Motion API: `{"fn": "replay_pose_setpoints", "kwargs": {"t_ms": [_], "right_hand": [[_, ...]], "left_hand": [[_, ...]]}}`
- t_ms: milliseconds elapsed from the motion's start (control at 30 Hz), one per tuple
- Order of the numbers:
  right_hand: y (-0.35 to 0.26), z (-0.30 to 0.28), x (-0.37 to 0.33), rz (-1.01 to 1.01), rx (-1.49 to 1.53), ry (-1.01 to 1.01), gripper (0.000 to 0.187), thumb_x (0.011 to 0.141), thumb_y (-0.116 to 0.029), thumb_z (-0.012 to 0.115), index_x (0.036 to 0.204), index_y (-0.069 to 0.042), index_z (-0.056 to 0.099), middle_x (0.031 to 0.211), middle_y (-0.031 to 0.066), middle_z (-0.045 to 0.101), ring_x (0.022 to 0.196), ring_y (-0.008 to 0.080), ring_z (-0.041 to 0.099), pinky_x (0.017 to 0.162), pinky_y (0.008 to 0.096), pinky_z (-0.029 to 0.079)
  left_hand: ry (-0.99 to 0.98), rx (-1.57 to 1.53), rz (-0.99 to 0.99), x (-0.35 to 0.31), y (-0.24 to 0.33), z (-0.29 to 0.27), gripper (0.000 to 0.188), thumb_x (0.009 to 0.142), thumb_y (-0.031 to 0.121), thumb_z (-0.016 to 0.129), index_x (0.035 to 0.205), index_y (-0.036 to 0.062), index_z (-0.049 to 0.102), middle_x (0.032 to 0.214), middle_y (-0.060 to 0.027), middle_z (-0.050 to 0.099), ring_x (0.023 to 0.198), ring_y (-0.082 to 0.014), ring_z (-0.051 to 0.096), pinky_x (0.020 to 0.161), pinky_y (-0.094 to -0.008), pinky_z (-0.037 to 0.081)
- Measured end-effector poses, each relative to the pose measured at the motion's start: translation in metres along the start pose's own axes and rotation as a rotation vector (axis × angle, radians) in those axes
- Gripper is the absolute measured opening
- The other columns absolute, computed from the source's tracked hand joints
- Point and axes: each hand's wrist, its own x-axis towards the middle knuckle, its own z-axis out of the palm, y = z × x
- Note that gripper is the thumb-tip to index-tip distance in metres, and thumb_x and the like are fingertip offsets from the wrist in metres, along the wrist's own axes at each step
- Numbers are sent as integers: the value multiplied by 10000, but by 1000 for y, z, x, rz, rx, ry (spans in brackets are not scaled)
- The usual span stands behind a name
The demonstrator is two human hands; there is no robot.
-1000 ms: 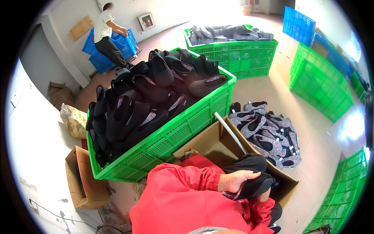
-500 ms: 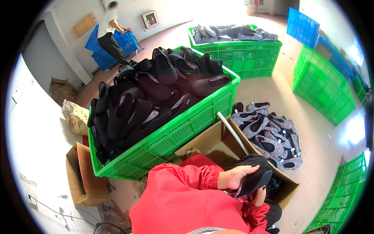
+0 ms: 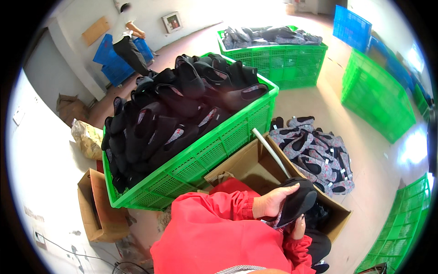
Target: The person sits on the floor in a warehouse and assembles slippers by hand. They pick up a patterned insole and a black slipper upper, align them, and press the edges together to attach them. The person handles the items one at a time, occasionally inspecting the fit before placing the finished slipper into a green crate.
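A black fabric shoe [image 3: 301,201] with a patterned grey lining is between my hands, over an open cardboard box [image 3: 242,172]. My left hand [image 3: 273,202] grips it from the left, thumb lying along its upper side and the other fingers mostly hidden. Lower down, my right hand [image 3: 298,228] is closed at the shoe's near edge with the thumb up; its other fingers are partly covered. More black shoes [image 3: 319,246] lie beside my right sleeve. A white tube [image 3: 273,154] leans across the box's far edge.
A green crate [image 3: 219,150] heaped with black shoes stands ahead left. Grey patterned shoe pieces [image 3: 315,153] lie piled on the floor. Another filled green crate [image 3: 278,66] is farther back. Green crates [image 3: 376,96] line the right. A person [image 3: 127,41] stands by blue crates [image 3: 116,71].
The shoe has tilted a little in my hands, and my right thumb shows more upright against its edge. The far person has shifted slightly leftward in view.
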Motion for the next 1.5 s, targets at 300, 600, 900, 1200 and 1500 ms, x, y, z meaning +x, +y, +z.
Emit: {"fn": "replay_pose_setpoints", "kwargs": {"t_ms": [300, 600, 900, 1200, 1500], "right_hand": [[33, -26, -10, 142, 144, -84, 398, 978, -355, 582, 1274, -93, 534, 762, -24, 552, 469, 69, 393, 432, 231, 266], [-10, -26, -21, 63, 365, 248, 316, 863, -157, 709, 1146, -72, 598, 780, 3, 626, 497, 63, 472, 448, 213, 356], [-30, -18, -21, -162, 111, 446, 330, 796, -45, 813, 1026, -32, 578, 951, 19, 617, 846, 82, 585, 776, 228, 493], [-11, -8, -27, -255, -38, 484, 338, 782, -75, 831, 1024, -5, 606, 971, 18, 602, 858, 85, 573, 789, 238, 488], [-15, -5, -26, -306, -87, 404, 301, 852, -159, 778, 1079, -7, 650, 946, 34, 608, 841, 105, 583, 792, 255, 479]], "left_hand": [[-91, 6, 138, 9, 26, 7, 509, 1010, 466, 470, 1263, 47, 608, 1245, -114, 658, 1127, -266, 629, 1030, -447, 472], [263, 208, 199, 42, 41, -26, 382, 1033, 345, 437, 1237, 73, 612, 1186, -81, 674, 1094, -246, 627, 965, -426, 500], [318, 1048, 676, 22, 4, -39, 221, 1010, 111, 553, 1184, -19, 593, 1054, -77, 661, 949, -125, 618, 867, -255, 492], [325, 1153, 263, 32, -33, -36, 219, 915, 78, 690, 1079, -45, 613, 899, -22, 634, 822, -69, 571, 722, -214, 472], [285, 985, 389, 30, -46, -36, 99, 865, -16, 708, 949, -15, 655, 1010, -8, 553, 913, -95, 573, 819, -251, 483]]}}
